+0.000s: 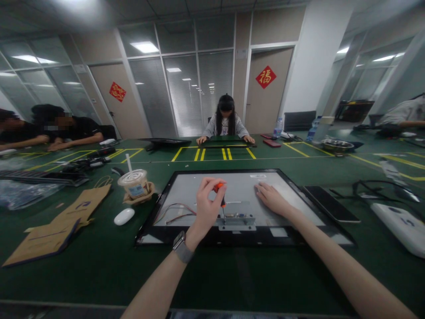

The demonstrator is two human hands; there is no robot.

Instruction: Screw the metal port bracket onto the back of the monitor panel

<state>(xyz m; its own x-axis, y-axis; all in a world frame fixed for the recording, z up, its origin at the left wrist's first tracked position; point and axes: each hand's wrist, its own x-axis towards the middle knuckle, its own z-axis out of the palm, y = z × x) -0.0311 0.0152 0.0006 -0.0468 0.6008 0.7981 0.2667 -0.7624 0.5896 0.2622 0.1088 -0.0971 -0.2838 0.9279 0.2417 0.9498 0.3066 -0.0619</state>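
Note:
A flat display panel (186, 188) lies face down on the green table, its grey metal back inside a black frame. My left hand (206, 206) is closed round a small screwdriver (220, 195) with an orange and black handle, held upright with its tip on a metal connector bracket (237, 220) near the panel's front edge. My right hand (272, 198) rests flat on the panel's back, fingers stretched out, to the right of the screwdriver. Red and white wires (174, 212) run across the panel left of the bracket.
A drink cup with a straw (134, 183), a white mouse (124, 216) and brown paper bags (63, 219) lie to the left. A dark phone (330, 204), cables and a white device (400, 226) lie to the right. People sit across and at the left.

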